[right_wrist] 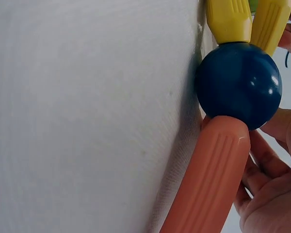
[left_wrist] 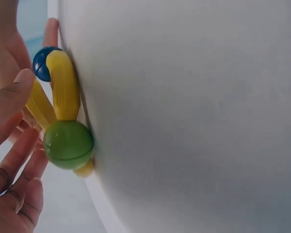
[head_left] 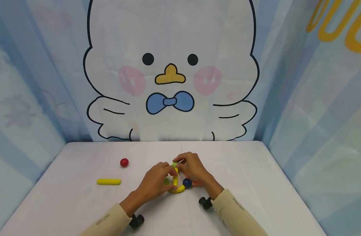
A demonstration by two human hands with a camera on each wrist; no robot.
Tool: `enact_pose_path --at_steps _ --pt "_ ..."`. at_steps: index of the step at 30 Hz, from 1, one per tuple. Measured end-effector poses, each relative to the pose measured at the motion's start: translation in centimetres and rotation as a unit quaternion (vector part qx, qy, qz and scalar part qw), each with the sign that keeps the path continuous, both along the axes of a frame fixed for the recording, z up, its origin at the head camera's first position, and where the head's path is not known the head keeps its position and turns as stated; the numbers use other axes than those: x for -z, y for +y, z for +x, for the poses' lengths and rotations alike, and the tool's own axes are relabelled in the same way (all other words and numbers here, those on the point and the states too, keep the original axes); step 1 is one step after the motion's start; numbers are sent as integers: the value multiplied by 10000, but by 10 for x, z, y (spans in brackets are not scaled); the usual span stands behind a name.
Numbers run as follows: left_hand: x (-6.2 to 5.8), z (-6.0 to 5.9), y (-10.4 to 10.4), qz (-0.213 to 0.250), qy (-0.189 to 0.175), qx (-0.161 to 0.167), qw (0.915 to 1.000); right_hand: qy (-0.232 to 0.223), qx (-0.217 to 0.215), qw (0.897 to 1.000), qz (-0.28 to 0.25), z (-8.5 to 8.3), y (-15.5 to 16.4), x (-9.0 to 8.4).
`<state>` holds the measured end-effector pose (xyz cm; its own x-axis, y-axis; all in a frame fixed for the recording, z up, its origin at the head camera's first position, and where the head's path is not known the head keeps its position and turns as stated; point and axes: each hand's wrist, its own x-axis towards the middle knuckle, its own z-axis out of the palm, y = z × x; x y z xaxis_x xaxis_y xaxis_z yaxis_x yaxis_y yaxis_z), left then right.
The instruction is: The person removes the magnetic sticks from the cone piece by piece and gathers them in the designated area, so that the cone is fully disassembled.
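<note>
Light-green plastic ball point(head_left: 175, 164) pinched in right hand point(head_left: 193, 165), likely steadying yellow plastic rod point(head_left: 175, 180) inside white table's point(head_left: 242, 167) far edge, left hand's point(head_left: 157, 177) grip unclear.

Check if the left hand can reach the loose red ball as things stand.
Likely yes: only bare tabletop shows between the left hand and the red ball, though it's busy at the yellow pieces.

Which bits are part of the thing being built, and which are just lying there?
Part of it:
blue ball
near green ball
far green ball
curved yellow piece
other yellow piece
orange stick

Just lying apart, maybe spares:
red ball
loose yellow stick
</note>
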<state>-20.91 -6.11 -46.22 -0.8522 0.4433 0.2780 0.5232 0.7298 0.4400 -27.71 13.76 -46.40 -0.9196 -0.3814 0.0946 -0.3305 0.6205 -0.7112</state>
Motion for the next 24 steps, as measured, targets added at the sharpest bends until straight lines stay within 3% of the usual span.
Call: enact_pose_path --at_steps 14,24 --pt "-13 1 -27 292 -378 -289 9984 -84 136 9998 118 2 -1 -3" --pt "-10 1 -38 208 -383 -533 9976 -64 118 9999 98 2 -2 -2"
